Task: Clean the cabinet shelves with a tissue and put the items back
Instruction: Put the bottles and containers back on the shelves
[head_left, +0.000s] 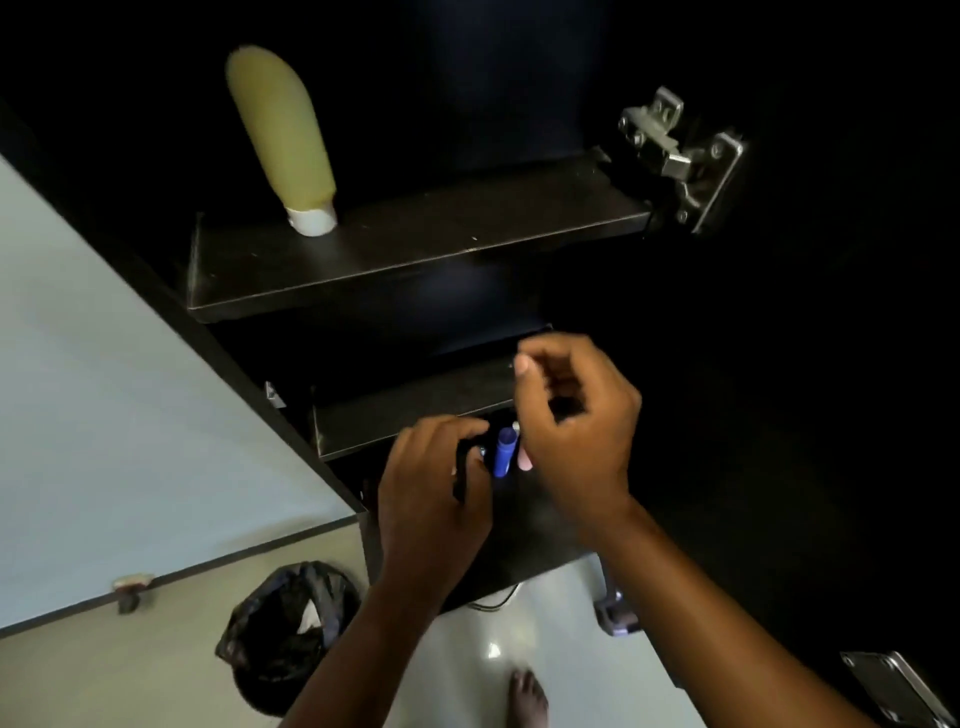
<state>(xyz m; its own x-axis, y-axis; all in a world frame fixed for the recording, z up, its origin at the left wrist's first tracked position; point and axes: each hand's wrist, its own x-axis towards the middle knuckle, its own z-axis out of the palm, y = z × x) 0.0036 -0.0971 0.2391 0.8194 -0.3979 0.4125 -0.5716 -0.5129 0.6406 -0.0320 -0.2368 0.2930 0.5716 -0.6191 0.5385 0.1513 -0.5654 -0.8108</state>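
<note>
A dark cabinet stands open with two shelves in view. On the upper shelf (415, 249) a yellow-green bottle (283, 135) stands upside down on its white cap. In front of the lower shelf (410, 410), my left hand (431, 499) is curled around a small dark item whose shape is hard to make out. A small blue tube (505, 451) stands upright between my two hands. My right hand (576, 421) hovers just right of the tube, fingers bent and pinched together; whether it holds anything I cannot tell. No tissue is visible.
The open cabinet door with metal hinges (680, 156) is on the right. A bin lined with a black bag (291, 623) sits on the pale floor below left. A bare foot (527, 699) is near the bottom. A pale wall (104, 415) fills the left side.
</note>
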